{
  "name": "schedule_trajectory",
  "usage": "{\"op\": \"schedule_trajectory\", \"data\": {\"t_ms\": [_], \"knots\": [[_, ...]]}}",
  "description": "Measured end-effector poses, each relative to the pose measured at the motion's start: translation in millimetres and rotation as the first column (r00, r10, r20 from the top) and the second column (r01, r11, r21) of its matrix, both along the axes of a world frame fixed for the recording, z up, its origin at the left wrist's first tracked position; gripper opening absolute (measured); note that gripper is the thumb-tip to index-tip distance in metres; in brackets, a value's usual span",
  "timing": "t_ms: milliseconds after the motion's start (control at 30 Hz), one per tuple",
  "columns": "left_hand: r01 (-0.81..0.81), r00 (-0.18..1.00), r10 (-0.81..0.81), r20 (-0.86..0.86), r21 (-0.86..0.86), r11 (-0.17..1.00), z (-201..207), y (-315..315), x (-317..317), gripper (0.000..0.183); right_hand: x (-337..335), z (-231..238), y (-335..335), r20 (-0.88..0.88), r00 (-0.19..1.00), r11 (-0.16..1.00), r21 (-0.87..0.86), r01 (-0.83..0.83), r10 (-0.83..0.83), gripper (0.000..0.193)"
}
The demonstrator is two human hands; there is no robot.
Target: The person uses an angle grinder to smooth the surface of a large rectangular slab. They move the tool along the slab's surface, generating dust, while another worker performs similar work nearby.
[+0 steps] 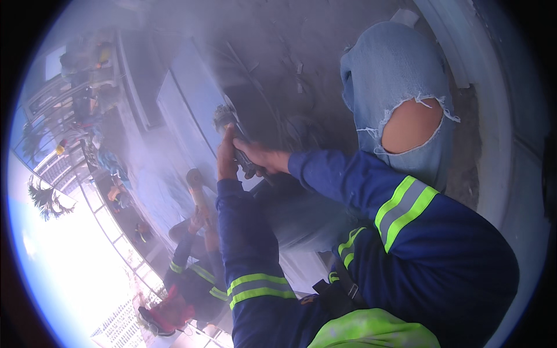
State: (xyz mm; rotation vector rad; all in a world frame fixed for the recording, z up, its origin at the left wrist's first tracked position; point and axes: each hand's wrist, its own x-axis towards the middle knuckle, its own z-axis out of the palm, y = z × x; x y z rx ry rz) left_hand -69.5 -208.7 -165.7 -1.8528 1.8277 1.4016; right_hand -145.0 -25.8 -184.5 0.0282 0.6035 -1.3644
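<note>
My left hand [227,155] is closed round the front part of a dusty power tool that looks like an angle grinder [223,116]. My right hand [262,158] grips its dark body further back, close beside the left. The tool's round, grey head points away from me, next to the edge of a pale flat slab [188,107]. Dust haze blurs the head, and I cannot tell whether it touches the slab. Both my sleeves are dark blue with reflective bands.
On the left, a co-worker's hands [200,219] hold a similar tool [195,178]. A metal railing [116,229] runs along the left edge. My knee in torn jeans [400,75] is at upper right, beside a pale curved wall [496,133]. Debris lies on the dusty floor [301,52].
</note>
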Motion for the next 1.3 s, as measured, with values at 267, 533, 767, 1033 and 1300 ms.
{"op": "schedule_trajectory", "data": {"t_ms": [267,533,767,1033,1300], "knots": [[-0.014,0.999,0.017,-0.049,0.071,0.997,-23.2,-21.7,13.5,0.098,3.4,-3.2,-7.3,-0.050,0.998,0.999,0.004,0.039,-0.039,0.068],[0.027,0.982,-0.027,-0.185,-0.002,1.000,-26.6,-15.3,14.3,0.095,1.8,1.9,-5.4,-0.114,0.993,1.000,-0.017,0.015,-0.017,0.077],[0.092,0.912,-0.111,-0.394,-0.067,0.993,15.6,28.6,-41.4,0.081,-30.0,21.7,22.7,-0.244,0.957,0.987,-0.071,0.143,-0.156,0.059],[0.498,0.846,-0.531,0.048,-0.425,0.756,161.0,67.3,-149.4,0.086,-126.5,67.8,39.5,-0.382,0.891,0.968,-0.146,0.205,-0.246,0.031],[0.429,0.702,-0.570,-0.426,-0.386,0.817,146.2,15.5,-119.9,0.075,-203.9,11.7,-9.4,-0.539,0.760,0.929,-0.156,0.335,-0.364,0.026]]}}
